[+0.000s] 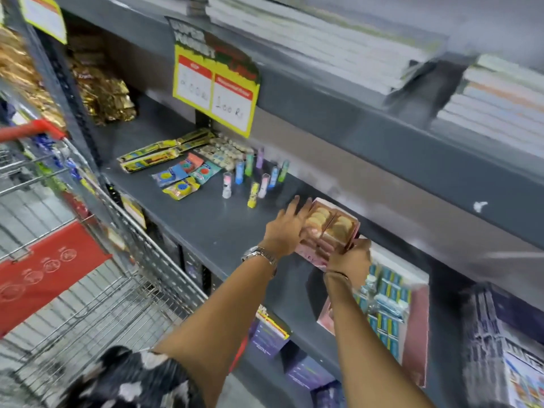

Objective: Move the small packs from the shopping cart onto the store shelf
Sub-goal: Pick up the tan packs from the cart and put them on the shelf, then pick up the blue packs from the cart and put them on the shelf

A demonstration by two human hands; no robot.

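A pink pack with clear windows showing round tan pieces (pixel 331 223) rests on the grey store shelf (pixel 206 225). My left hand (pixel 287 229) presses against the pack's left side with fingers spread. My right hand (pixel 350 259) grips its near right corner. The wire shopping cart (pixel 97 290) with a red handle stands at the left, beside the shelf.
Further left on the shelf lie flat yellow packs (pixel 164 153), small colourful packets (pixel 184 178) and several upright little tubes (pixel 253 178). A pink tray of blue items (pixel 388 313) sits to the right. A yellow price sign (pixel 215 95) hangs from the upper shelf, which holds stacked notebooks (pixel 323 42).
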